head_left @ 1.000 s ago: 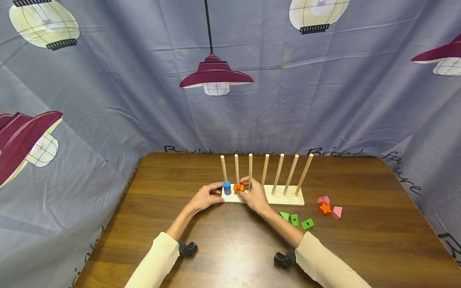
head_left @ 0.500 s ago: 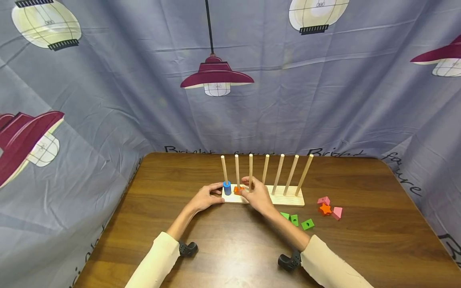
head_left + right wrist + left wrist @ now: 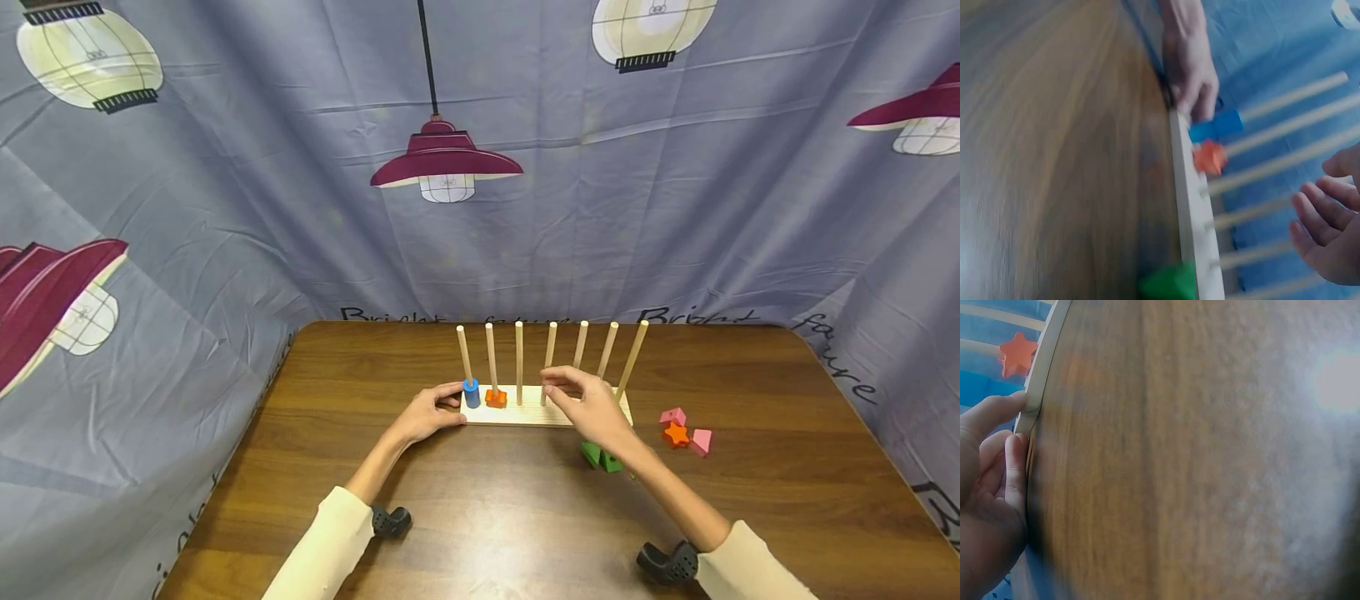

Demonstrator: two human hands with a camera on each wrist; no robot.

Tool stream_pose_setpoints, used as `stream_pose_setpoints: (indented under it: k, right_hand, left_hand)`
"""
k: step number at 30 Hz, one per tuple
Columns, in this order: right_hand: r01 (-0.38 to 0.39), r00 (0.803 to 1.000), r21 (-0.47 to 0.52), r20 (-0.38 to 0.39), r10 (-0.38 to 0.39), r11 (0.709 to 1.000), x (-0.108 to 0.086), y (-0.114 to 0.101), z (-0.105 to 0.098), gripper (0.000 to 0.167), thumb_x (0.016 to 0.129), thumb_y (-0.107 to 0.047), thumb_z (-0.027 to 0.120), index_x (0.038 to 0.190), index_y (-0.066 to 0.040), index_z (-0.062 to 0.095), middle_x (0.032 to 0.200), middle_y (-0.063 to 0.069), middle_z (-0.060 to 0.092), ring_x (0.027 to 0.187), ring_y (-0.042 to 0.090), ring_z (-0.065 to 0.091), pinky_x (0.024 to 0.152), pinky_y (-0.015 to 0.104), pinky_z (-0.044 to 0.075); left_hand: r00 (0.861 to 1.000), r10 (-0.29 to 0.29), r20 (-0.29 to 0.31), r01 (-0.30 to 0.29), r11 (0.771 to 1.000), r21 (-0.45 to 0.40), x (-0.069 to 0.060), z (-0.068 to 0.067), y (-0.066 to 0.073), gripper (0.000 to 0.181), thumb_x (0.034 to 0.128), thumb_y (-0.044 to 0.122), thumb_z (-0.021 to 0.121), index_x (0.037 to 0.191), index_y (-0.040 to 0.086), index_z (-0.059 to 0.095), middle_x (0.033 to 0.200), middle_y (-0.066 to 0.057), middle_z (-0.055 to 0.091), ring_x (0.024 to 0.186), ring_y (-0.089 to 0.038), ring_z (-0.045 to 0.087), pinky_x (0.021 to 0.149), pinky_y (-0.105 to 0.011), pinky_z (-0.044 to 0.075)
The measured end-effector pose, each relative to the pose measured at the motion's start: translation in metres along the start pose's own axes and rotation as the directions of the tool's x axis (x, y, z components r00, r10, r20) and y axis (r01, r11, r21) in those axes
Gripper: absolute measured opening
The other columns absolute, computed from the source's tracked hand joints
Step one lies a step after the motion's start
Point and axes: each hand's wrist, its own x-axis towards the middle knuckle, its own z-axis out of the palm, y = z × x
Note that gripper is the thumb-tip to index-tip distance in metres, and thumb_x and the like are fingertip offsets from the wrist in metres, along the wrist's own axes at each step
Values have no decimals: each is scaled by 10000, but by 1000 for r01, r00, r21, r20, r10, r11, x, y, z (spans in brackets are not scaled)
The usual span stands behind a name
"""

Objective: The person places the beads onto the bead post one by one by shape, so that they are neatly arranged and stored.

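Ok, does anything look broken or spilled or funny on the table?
Nothing looks broken or spilled. The orange piece sits low around its peg. One slightly odd thing, maybe: a loose orange star lies beside two pink blocks, so its colour doesn't match its neighbours.

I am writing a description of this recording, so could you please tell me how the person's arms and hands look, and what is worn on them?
The left hand and right hand are bare. The sleeves are plain and cream-coloured. At each sleeve's end is a black, rounded device with a dotted part.
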Motion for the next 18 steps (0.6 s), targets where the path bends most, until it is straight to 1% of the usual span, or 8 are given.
stream_pose_setpoints:
  k: [3, 6, 9, 11, 14, 15, 16, 18]
  right_hand:
    - [-15, 999, -63, -45, 12, 998, -6, 10, -20, 197, 978, -126, 655, 1148, -47, 714, 1033, 81, 725, 931, 224, 682, 833, 375, 542]
    - [-39, 995, -112, -94, 29, 993, -15, 22, -39, 157, 978, -136, 659, 1095, -57, 727, 990, 71, 728, 899, 200, 674, 797, 299, 529]
    - [-41, 990, -172, -138, 17, 984, -26, 33, -58, 133, 975, -137, 662, 1056, -59, 733, 958, 66, 731, 870, 183, 672, 752, 232, 515]
    - [-42, 987, -228, -161, 5, 973, -34, 40, -71, 128, 975, -147, 664, 1045, -64, 733, 936, 53, 729, 848, 173, 666, 723, 207, 501]
    - [-64, 985, -312, -175, 8, 948, -46, 52, -91, 124, 966, -154, 674, 1035, -67, 729, 900, 36, 725, 811, 181, 674, 690, 219, 500]
    - [-78, 984, -349, -177, 16, 934, -51, 56, -98, 130, 959, -156, 680, 1033, -61, 728, 896, 41, 725, 807, 196, 676, 680, 241, 501]
    - [-100, 984, -370, -173, 37, 924, -55, 60, -105, 134, 954, -158, 686, 1032, -57, 722, 894, 52, 726, 765, 205, 681, 643, 261, 508]
    - [-138, 984, -426, -162, 75, 894, -62, 69, -116, 160, 937, -170, 703, 1018, -33, 714, 889, 90, 728, 758, 252, 688, 630, 339, 515]
  left_hand:
    - [1000, 1, 0, -1, 1000, 3, 1, 1, 0, 626, 818, 78, 798, 1392, -20, 566, 1299, -177, 609, 1071, -272, 620, 848, -298, 516]
    - [1000, 6, 4, -6, 1000, -2, 0, 1, 1, 623, 820, 72, 797, 1390, -29, 563, 1317, -190, 598, 1081, -288, 618, 851, -292, 512]
    - [1000, 11, 2, -11, 1000, -1, 0, 2, 1, 622, 820, 64, 796, 1387, -38, 561, 1322, -199, 593, 1084, -299, 616, 847, -289, 511]
    - [1000, 13, -3, -13, 1000, -4, -1, 2, 2, 618, 822, 64, 796, 1385, -41, 562, 1316, -203, 596, 1083, -308, 618, 848, -304, 516]
    - [1000, 17, -6, -17, 1000, -15, -1, 1, 2, 620, 824, 58, 795, 1388, -43, 557, 1310, -213, 596, 1091, -335, 614, 860, -346, 519]
    - [1000, 19, -6, -20, 1000, -18, -1, 1, 2, 621, 825, 58, 795, 1388, -45, 555, 1317, -218, 591, 1094, -343, 612, 864, -359, 519]
    - [1000, 18, -5, -18, 1000, -21, -1, 1, 2, 622, 826, 60, 795, 1391, -41, 555, 1321, -217, 589, 1099, -346, 609, 867, -367, 518]
    - [1000, 13, 0, -13, 1000, -15, -1, 0, 2, 625, 830, 66, 794, 1397, -35, 552, 1329, -212, 586, 1104, -341, 606, 870, -359, 516]
